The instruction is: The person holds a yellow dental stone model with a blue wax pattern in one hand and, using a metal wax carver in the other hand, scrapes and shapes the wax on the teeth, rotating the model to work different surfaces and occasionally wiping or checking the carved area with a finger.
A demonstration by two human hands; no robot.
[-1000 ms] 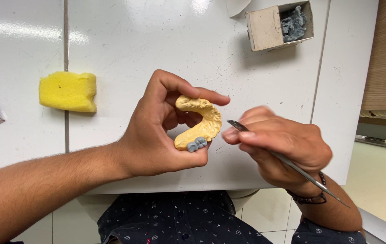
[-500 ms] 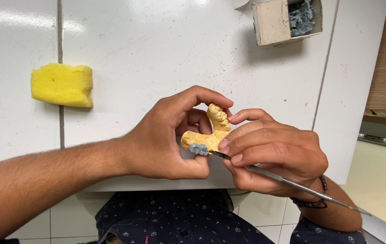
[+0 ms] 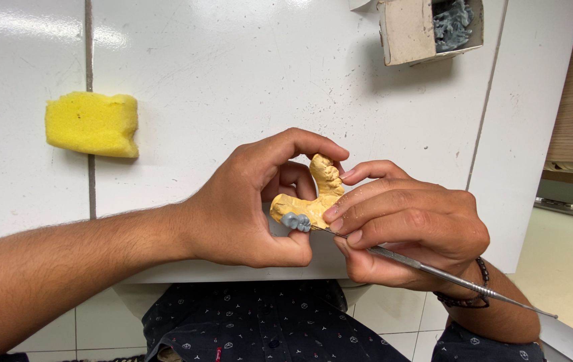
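Matt rough yellow plaster cast [image 3: 313,201], smooth metal pick [image 3: 447,276], porous sponge [image 3: 92,124], glossy white tabletop [image 3: 233,74]

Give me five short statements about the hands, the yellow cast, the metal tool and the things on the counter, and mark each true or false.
1. The left hand holds the yellow dental cast. True.
2. The right hand holds a paintbrush. False: it holds a thin metal tool.
3. The tool's tip is at the small grey part on the cast. True.
4. The yellow sponge lies inside the cardboard box. False: it lies on the white counter, far left of the box.
5. The cast rests flat on the counter. False: it is held up in the fingers.
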